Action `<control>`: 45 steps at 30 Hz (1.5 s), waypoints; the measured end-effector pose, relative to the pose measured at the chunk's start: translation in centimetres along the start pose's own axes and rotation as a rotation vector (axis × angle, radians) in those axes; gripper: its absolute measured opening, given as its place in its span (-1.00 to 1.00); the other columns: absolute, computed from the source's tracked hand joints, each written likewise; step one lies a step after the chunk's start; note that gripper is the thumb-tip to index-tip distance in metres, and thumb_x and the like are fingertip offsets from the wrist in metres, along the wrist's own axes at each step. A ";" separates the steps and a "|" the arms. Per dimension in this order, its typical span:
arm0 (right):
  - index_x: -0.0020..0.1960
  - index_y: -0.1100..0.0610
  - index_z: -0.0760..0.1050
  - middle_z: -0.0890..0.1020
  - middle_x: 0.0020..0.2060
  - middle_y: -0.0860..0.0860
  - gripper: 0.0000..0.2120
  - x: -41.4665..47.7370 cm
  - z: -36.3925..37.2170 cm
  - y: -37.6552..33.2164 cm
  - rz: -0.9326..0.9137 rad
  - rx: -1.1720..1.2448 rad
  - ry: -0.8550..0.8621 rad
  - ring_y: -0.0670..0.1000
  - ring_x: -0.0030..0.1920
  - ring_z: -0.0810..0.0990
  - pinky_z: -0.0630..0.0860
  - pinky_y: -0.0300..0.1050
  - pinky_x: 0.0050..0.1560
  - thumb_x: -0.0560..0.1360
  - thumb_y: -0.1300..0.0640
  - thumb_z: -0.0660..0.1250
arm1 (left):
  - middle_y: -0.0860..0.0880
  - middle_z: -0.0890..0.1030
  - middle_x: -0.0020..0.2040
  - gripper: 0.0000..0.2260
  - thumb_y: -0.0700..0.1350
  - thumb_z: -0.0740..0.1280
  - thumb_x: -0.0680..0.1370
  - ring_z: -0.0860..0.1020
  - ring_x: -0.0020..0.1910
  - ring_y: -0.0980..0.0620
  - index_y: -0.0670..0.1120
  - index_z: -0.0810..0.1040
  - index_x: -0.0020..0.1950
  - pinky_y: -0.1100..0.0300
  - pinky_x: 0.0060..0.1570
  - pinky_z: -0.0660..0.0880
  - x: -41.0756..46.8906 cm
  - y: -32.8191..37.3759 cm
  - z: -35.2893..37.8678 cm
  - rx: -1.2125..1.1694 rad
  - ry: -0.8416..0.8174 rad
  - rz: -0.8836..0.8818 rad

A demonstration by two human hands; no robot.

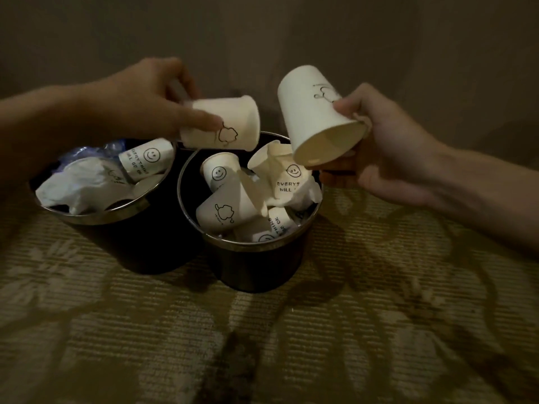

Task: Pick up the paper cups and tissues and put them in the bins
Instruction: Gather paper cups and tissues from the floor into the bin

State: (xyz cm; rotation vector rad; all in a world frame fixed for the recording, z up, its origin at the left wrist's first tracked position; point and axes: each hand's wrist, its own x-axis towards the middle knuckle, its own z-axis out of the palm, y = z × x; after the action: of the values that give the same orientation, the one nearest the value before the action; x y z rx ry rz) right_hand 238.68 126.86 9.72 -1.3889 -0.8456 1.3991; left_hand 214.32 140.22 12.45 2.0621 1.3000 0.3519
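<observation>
Patterned carpet (262,345); left bin (96,218) and right bin (256,269) side by side. Right bin full of cups (224,205); crushed cup (287,182) reads "EVERYT / WILL" under a smiley. Above, left hand (140,94) grips sideways cup (230,123) between the bins. Right hand (388,158) pinches rim of tilted cup (315,118), mouth down over right bin.

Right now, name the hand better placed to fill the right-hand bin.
Right hand, likely: its tilted cup points mouth-down over that bin's rim; the left hand's sideways cup hangs above the gap between bins.
</observation>
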 end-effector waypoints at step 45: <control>0.00 -0.12 0.47 0.56 -0.12 -0.19 -0.78 -3.5 -1.9 5.1 -0.248 -0.958 0.310 -0.31 -0.16 0.52 0.44 -0.37 -0.27 0.44 -0.16 0.41 | 0.05 0.47 -0.52 -0.72 0.15 0.37 0.47 0.47 -0.48 0.18 0.02 0.51 -0.35 0.24 -0.47 0.25 3.3 5.9 8.6 0.393 -0.077 0.653</control>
State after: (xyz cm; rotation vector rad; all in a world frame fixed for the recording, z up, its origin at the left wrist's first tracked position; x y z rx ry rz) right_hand 239.41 121.74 5.86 -2.0352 -1.5056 0.5337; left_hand 224.68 138.09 9.57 2.7838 0.6486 0.3067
